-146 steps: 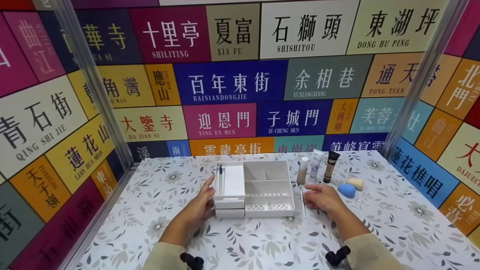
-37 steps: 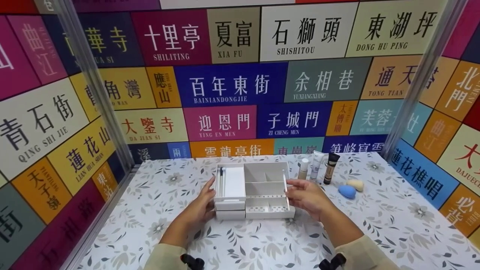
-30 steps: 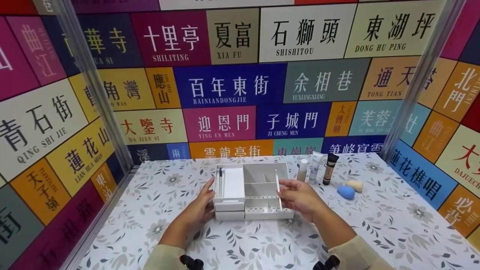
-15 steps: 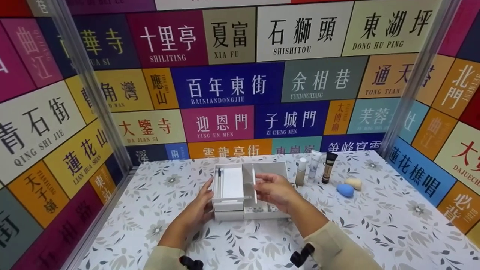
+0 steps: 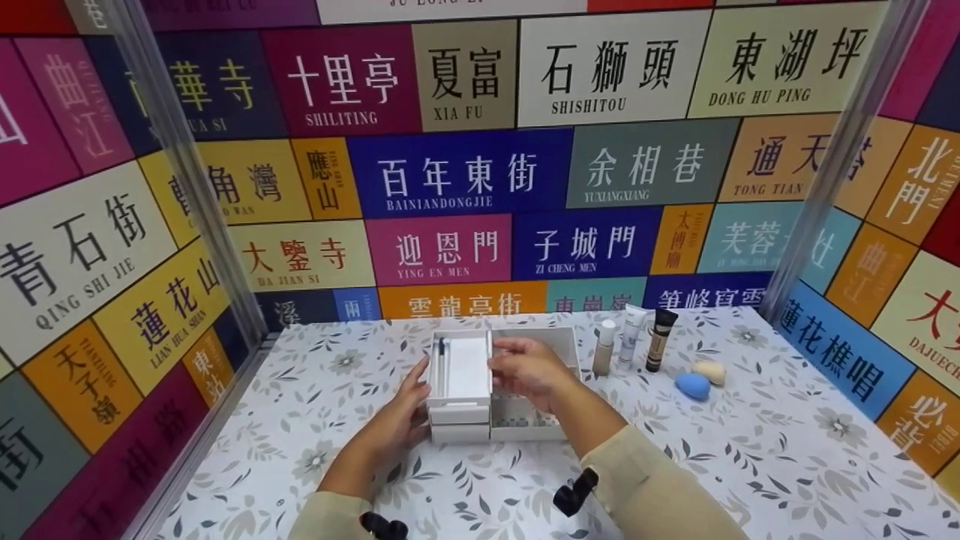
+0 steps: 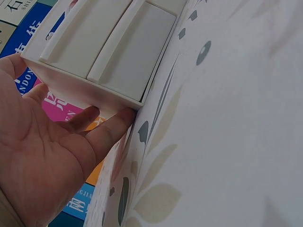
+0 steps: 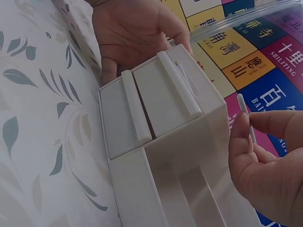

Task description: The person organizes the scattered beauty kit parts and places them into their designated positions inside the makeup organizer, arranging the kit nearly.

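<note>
A white desktop organizer [image 5: 528, 433] stands on the table, with two small drawers [image 7: 163, 94] at its front left and open compartments at its right. My left hand [image 5: 399, 412] rests along its left side; in the left wrist view, extended fingers [image 6: 111, 130] touch the side wall. My right hand [image 5: 531, 369] is over the organizer's middle. Thumb and forefinger pinch a slim white stick [image 7: 242, 104], held close to the right edge of the upper left tray. A slender stick with a dark end [image 5: 441, 349] lies in that tray's left slot.
Right of the organizer stand a bottle with a white cap [image 5: 604, 349], a white tube [image 5: 629, 341] and a black-and-gold tube [image 5: 658, 341]. Near them lie a blue makeup sponge [image 5: 692, 386] and a cream one [image 5: 709, 371]. Sign-covered walls enclose the patterned table.
My right hand has carried the white stick left, from the table beside the organizer, across the right compartments to the upper left tray. My left hand has stayed at the side.
</note>
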The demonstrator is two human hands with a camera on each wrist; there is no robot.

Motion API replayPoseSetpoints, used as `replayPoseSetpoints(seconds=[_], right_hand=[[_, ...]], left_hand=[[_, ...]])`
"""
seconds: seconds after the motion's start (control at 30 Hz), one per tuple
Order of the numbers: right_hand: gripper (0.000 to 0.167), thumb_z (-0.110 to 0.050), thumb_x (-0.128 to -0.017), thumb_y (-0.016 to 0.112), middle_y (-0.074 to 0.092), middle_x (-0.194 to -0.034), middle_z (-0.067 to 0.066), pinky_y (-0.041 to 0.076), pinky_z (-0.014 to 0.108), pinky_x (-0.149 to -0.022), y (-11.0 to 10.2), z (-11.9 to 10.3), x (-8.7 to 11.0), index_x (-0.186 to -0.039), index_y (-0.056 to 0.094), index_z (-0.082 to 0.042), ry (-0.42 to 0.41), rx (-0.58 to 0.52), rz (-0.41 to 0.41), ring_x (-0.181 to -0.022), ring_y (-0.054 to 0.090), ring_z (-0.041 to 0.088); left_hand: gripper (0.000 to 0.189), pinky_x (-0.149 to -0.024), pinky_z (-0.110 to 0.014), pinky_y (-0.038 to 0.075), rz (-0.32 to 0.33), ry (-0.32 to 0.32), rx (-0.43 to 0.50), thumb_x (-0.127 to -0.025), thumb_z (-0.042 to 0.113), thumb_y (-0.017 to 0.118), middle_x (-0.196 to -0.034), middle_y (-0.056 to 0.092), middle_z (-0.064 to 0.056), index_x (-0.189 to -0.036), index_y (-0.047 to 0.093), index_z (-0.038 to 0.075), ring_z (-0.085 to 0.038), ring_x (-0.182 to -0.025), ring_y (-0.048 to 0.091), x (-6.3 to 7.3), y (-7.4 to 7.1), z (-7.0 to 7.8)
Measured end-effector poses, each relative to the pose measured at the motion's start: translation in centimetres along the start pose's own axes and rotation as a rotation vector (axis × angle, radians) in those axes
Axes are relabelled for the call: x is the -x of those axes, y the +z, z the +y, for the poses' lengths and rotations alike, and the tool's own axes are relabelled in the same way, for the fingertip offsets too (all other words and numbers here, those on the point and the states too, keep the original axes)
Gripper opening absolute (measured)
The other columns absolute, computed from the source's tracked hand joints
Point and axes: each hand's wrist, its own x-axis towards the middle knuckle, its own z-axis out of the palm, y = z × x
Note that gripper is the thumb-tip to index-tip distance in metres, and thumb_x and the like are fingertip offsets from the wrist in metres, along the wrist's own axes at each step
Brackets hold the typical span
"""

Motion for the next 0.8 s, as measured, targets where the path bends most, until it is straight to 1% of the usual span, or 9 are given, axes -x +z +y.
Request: replayPoseSetpoints(seconds=[0.2, 0.27, 0.4, 0.63, 0.8], right_hand=[[0.061, -0.002, -0.097, 0.069, 0.067, -0.13, 0.025, 0.063, 0.029, -0.078, 0.12, 0.24, -0.61, -0.155, 0.051, 0.003, 0.01, 0.027, -0.007, -0.088, 0.069, 0.019], [0.061, -0.003, -0.097, 0.07, 0.068, -0.13, 0.024, 0.063, 0.029, -0.078, 0.12, 0.3, -0.75, -0.155, 0.051, 0.002, 0.011, 0.035, -0.004, -0.088, 0.069, 0.019], [0.062, -0.003, -0.096, 0.071, 0.069, -0.127, 0.022, 0.063, 0.029, -0.078, 0.12, 0.44, -0.94, -0.155, 0.051, 0.001, 0.019, 0.043, -0.006, -0.086, 0.069, 0.017], [0.06, -0.001, -0.096, 0.072, 0.07, -0.113, 0.013, 0.063, 0.027, -0.076, 0.21, 0.32, -0.9, -0.152, 0.054, 0.002, 0.016, 0.02, 0.001, -0.081, 0.069, 0.016], [0.056, 0.0, -0.096, 0.071, 0.069, -0.116, 0.014, 0.064, 0.029, -0.078, 0.09, 0.24, -0.64, -0.151, 0.056, 0.001, 0.015, 0.009, 0.003, -0.083, 0.069, 0.017]], left_hand=[[0.065, -0.13, -0.055, 0.035, 0.011, -0.024, 0.002, -0.112, 0.049, 0.043, -0.181, 0.019, -0.012, -0.168, 0.011, 0.054, -0.038, -0.16, 0.038, -0.05, 0.11, 0.14], [0.065, -0.13, -0.055, 0.035, 0.021, -0.037, -0.003, -0.111, 0.05, 0.043, -0.18, 0.021, -0.011, -0.168, 0.013, 0.055, -0.038, -0.16, 0.038, -0.1, 0.08, 0.16], [0.063, -0.131, -0.055, 0.034, 0.022, -0.041, -0.006, -0.111, 0.049, 0.042, -0.18, 0.022, -0.011, -0.167, 0.014, 0.055, -0.038, -0.16, 0.039, -0.18, -0.06, 0.02], [0.063, -0.132, -0.056, 0.032, 0.007, -0.018, 0.008, -0.112, 0.049, 0.042, -0.181, 0.02, -0.011, -0.167, 0.013, 0.056, -0.039, -0.162, 0.035, -0.09, -0.15, -0.08], [0.062, -0.132, -0.055, 0.032, 0.005, -0.017, 0.018, -0.112, 0.048, 0.042, -0.18, 0.022, -0.011, -0.167, 0.014, 0.057, -0.038, -0.161, 0.036, 0.05, -0.14, -0.04]])
